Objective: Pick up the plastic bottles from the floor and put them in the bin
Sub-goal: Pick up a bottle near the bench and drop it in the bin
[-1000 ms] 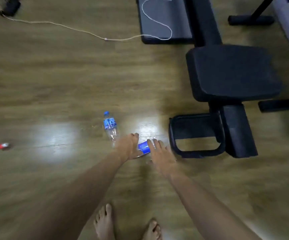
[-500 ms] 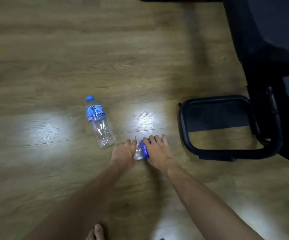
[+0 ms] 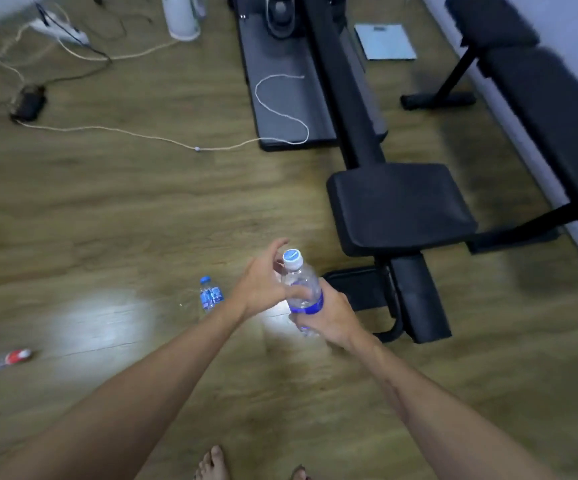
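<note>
The right hand point(image 3: 329, 315) grips the bottle point(image 3: 301, 289) upright for carrying, while the left hand point(image 3: 260, 285), fingers loosely spread, steadies its neck.

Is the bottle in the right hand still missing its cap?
No, the bottle held by the right hand has a pale blue cap on its neck.

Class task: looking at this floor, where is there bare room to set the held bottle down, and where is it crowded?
Bare floor stretches between the long cord and the blue-label bottle lying below it. More lies near the bare feet. Crowded: the cable tangle at top left, and the black bench frames on the right.
</note>
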